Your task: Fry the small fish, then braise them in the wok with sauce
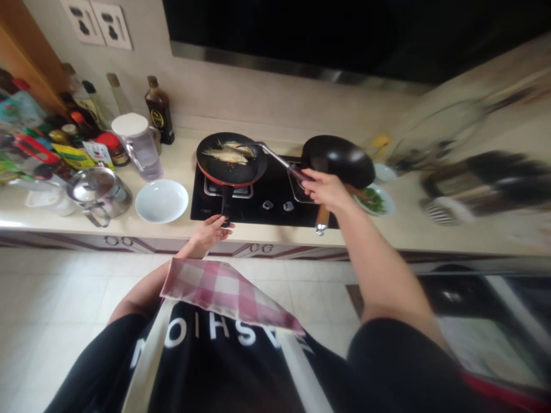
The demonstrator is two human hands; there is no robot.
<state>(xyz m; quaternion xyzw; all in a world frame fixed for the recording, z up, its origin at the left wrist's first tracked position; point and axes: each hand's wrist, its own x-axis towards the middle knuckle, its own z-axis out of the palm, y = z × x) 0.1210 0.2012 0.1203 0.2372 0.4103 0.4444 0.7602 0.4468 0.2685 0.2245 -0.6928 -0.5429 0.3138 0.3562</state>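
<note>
Two whole fish (228,154) with browned skin lie side by side in a black frying pan (253,172) with a red outer wall, on the left burner. My left hand (209,232) is closed on the end of the pan's black handle. In my right hand (325,188) is the dark handle of a spatula (278,156), whose metal shaft slants down to the left into the pan. The spatula's head meets the right end of the fish; whether it is under them I cannot tell.
A black wok (338,158) sits on the right burner, its wooden handle (322,219) pointing at me. Left of the stove (275,216) stand a white plate (162,201), a steel pot (101,195), a water jug (140,149) and several bottles. Chopped greens (372,199) fill a bowl at right.
</note>
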